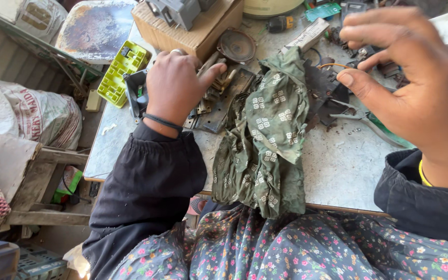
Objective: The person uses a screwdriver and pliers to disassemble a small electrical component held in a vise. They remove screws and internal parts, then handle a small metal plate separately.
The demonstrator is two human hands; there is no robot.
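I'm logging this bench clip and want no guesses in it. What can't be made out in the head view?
- Left hand: its fingertips and the metal parts beneath are covered by its own knuckles.
- Right hand: close to the lens and blurred; whether it pinches anything is unclear.
- Pliers: partly behind that hand.
- Table middle: under the green cloth.
- Cardboard box: cut by the top edge.

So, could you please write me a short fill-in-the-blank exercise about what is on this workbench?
1. The left hand rests on a pile of ____ parts.
2. The patterned cloth draped over the table is ____ in colour.
3. The plastic tray beside the left hand is ____.
4. The right hand is raised ____ the table.

Missing words: metal; green; yellow; above
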